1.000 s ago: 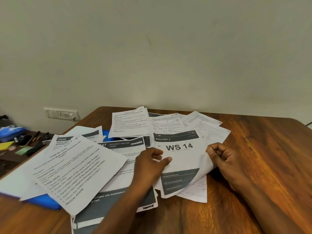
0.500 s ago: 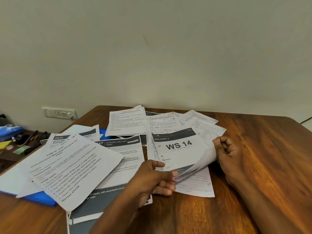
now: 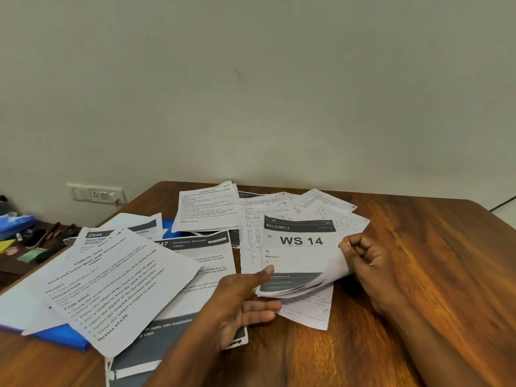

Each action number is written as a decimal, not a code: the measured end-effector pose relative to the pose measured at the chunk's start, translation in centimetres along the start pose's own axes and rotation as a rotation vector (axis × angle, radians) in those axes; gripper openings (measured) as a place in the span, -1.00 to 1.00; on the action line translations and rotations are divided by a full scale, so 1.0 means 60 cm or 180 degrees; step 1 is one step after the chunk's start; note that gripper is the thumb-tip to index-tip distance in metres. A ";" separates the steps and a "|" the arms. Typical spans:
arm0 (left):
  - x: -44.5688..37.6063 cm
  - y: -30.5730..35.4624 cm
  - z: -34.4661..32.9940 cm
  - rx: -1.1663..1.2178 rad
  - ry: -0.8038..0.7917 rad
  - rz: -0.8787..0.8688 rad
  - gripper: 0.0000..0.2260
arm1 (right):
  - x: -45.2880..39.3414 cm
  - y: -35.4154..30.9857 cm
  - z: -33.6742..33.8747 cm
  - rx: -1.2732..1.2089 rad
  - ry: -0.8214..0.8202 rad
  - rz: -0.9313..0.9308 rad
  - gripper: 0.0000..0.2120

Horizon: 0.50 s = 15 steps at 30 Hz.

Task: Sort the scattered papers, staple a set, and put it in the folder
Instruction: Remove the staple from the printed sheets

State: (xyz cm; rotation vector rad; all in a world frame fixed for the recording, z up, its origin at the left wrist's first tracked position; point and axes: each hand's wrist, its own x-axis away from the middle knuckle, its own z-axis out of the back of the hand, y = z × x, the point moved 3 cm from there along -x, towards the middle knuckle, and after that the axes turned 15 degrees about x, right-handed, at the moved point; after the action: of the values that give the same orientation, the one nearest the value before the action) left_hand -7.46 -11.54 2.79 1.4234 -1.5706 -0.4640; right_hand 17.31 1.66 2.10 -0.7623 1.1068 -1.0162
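Note:
Printed and handwritten papers lie scattered over the wooden table [image 3: 418,275]. A sheet headed "WS 14" [image 3: 301,247] tops a thin set that curls up off the table. My right hand [image 3: 363,258] pinches the set's right edge, fingers curled round it. My left hand [image 3: 245,300] holds the set's lower left corner, thumb on top and fingers beneath. A blue folder [image 3: 64,337] lies at the left, mostly hidden under a sheet headed "TASK ID" [image 3: 111,286]. No stapler is visible.
Handwritten lined pages [image 3: 310,308] lie under the lifted set. More printed sheets [image 3: 206,208] cover the table's back. A lower side surface at far left holds pens and small items [image 3: 42,244]. A wall socket [image 3: 95,192] sits behind it. Bare wood shows at the right.
My left hand slid from on top of the "WS 14" sheet down to its lower left corner. The set's right and bottom edges have lifted and curled up between both hands.

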 end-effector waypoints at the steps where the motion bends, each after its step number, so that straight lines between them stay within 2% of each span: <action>1: -0.006 -0.002 0.005 -0.0022 0.0127 -0.0029 -0.55 | 0.001 -0.002 0.000 -0.0020 -0.0071 0.0007 -0.91; 4: -0.020 -0.010 0.019 -0.0135 0.0374 -0.0097 -0.61 | 0.000 0.001 0.005 -0.0096 -0.0279 -0.0012 -0.91; 9: -0.027 -0.014 0.020 -0.0328 0.0208 -0.0266 -0.73 | -0.006 0.012 0.027 -0.0371 -0.0455 -0.0241 -0.82; 12: -0.031 -0.018 0.021 -0.0334 0.0215 -0.0416 -0.75 | -0.008 0.004 0.034 -0.0355 0.0044 -0.0631 -0.63; 15: -0.034 -0.018 0.023 -0.0225 0.0310 -0.0570 -0.69 | -0.008 0.004 0.044 0.0427 0.0506 -0.0966 -0.76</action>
State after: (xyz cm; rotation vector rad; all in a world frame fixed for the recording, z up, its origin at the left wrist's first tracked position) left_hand -8.17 -10.36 0.50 1.5161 -1.3433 -0.5422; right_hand 19.82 2.19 2.83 -0.7649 1.0648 -1.4136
